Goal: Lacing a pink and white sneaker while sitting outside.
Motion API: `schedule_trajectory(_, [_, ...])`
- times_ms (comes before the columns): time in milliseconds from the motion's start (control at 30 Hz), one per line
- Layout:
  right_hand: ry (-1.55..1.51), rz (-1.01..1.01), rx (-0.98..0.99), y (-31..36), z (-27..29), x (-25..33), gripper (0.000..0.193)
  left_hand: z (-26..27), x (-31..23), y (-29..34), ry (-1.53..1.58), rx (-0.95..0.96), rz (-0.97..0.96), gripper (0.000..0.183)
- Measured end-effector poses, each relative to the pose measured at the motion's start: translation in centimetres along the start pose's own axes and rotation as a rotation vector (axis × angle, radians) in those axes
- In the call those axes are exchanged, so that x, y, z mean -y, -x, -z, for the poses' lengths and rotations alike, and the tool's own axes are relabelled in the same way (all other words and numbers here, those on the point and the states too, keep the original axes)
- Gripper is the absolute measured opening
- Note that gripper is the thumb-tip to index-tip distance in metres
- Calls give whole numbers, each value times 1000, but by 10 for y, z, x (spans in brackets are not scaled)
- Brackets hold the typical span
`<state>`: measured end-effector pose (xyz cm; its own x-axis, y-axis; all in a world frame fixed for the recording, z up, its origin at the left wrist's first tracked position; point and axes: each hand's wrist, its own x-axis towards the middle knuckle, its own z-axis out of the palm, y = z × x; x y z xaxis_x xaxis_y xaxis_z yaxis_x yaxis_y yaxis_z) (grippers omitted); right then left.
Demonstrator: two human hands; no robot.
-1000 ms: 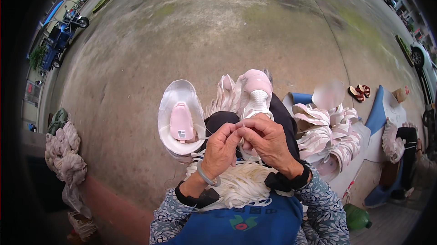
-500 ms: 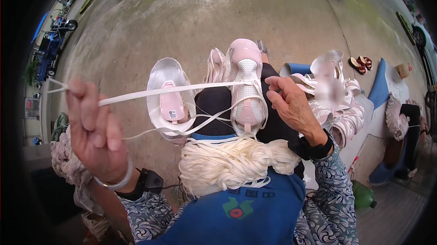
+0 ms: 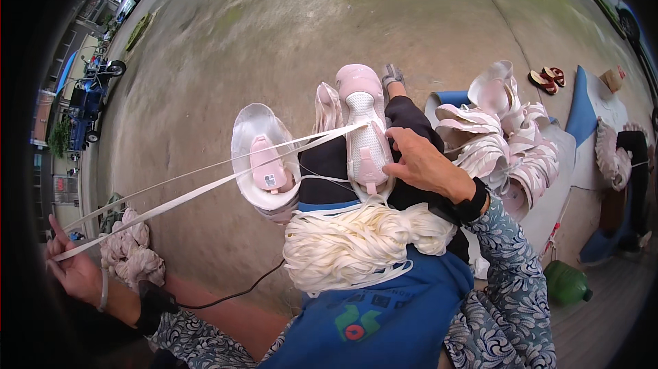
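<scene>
A pink and white shoe upper [image 3: 362, 105] lies across my dark-trousered lap, its toe pointing away. White shoelace [image 3: 205, 188] runs from its eyelets in two taut strands to the far left. My left hand [image 3: 75, 269] holds those strands there, its fingers partly bent and one finger raised. At the upper's right edge, my right hand [image 3: 428, 167] grips with curled thumb and fingers. A second upper [image 3: 264, 160] with a pale lining lies open to the left. Below them, a thick bundle of cream laces [image 3: 349, 245] rests on my blue apron [image 3: 404, 321].
Many pink-white uppers [image 3: 490, 143] are heaped at my right, near a green bottle [image 3: 567, 282]. More pale pieces [image 3: 133, 252] lie at the lower left. Sandals [image 3: 547, 80] stand on the concrete ahead. Another person's dark-sleeved arm [image 3: 632, 170] shows at the far right.
My left hand has swung outward and down to the left, drawing the lace into two long strands. My right hand has closed in from beside the upper onto its edge.
</scene>
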<state>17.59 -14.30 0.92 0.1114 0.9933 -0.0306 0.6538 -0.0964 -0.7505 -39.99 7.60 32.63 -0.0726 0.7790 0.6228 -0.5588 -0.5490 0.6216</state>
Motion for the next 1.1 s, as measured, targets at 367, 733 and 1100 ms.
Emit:
schedule_trajectory(367, [-293,478,-398,28,65,112,25,-231,223,246,-526,550,308,11])
schedule_trajectory(733, [-314,418,-427,25,41,115,28,-262,257,278,-676,804,57,12])
schedule_trajectory(1100, [-1318,296,-721,90,165,56,24,-178,241,248,-573,225,473,19])
